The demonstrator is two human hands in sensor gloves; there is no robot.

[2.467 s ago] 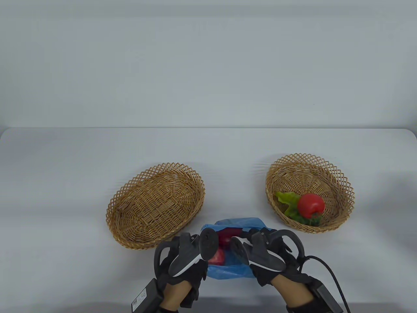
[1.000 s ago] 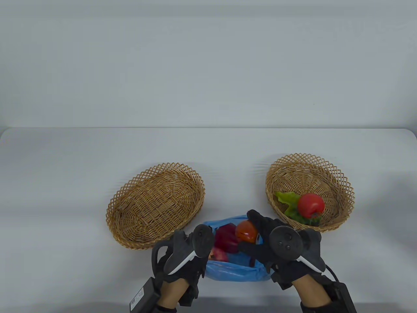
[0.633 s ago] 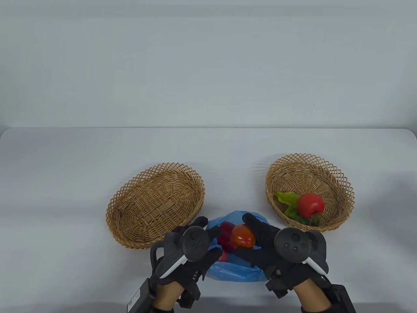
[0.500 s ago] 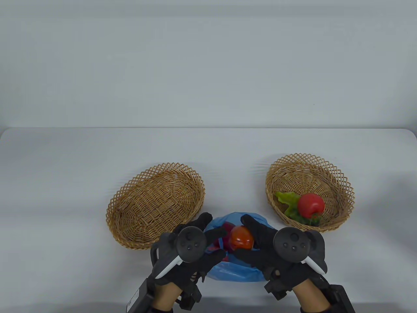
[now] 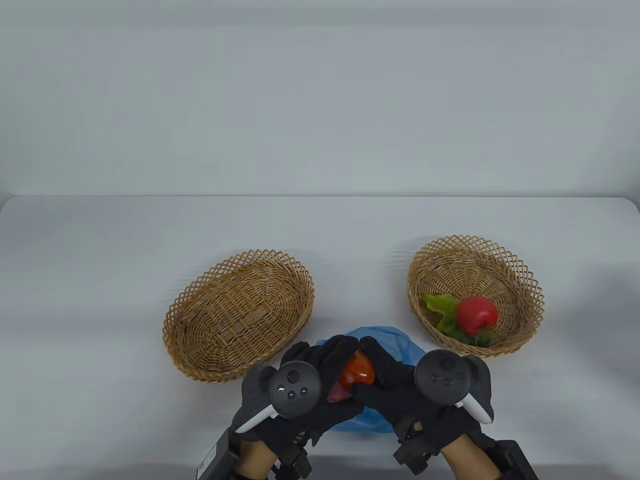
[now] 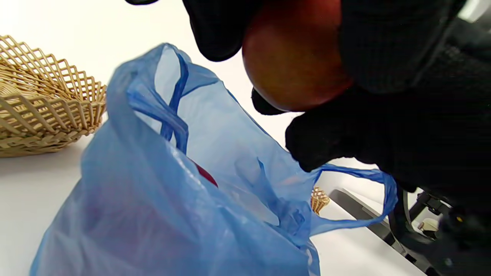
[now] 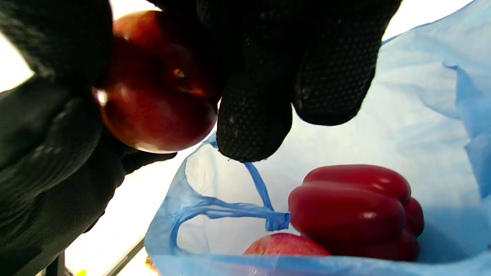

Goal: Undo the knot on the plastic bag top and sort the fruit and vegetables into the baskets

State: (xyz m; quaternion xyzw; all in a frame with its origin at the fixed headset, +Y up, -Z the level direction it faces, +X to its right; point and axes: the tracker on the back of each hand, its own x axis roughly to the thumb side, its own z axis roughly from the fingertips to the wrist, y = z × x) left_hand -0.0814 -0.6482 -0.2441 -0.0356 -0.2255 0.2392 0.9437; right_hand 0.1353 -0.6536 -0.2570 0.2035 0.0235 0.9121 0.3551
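**Three cameras, one blue bag**

A high camera looks down across the counter (image 5: 100, 240), with the blue bag (image 5: 395, 345) near its bottom edge. The left wrist camera sits close beside the bag's outside (image 6: 161, 191), facing upward. The right wrist camera peers into its mouth (image 7: 414, 115). All share the bag.

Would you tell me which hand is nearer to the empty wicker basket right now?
Left. The left hand sits just below the empty basket's near rim; the right hand lies across the blue bag, closer to the other basket.
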